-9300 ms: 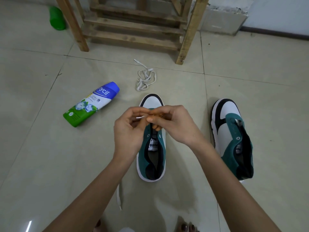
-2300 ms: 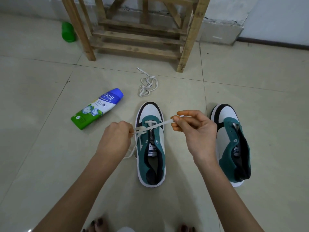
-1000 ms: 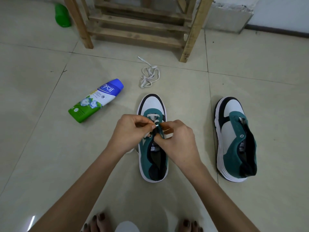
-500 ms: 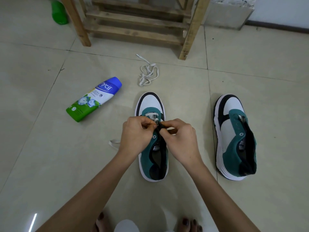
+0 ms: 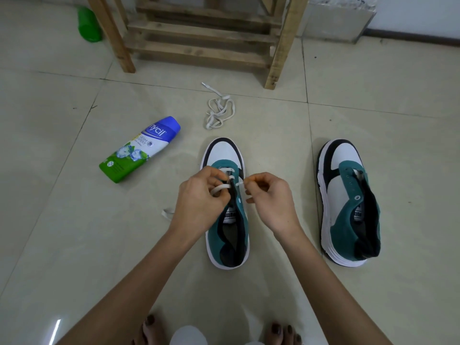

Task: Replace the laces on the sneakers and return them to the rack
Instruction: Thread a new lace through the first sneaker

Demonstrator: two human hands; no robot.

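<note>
Pinching a lace (image 5: 220,189), both hands (image 5: 200,204) (image 5: 272,202) hover over a sneaker (image 5: 224,151) on pale tiles (image 5: 74,232) near a wooden rack (image 5: 199,47).

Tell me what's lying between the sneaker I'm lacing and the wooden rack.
A loose white lace, bunched in a tangle, lies between the sneaker and the rack. The head view shows it.

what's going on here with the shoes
A person is threading a white lace through the front eyelets of the middle sneaker; the left hand and the right hand each pinch part of it. The other sneaker stands to its right, apparently unlaced, and a loose lace lies before the wooden rack.
</note>
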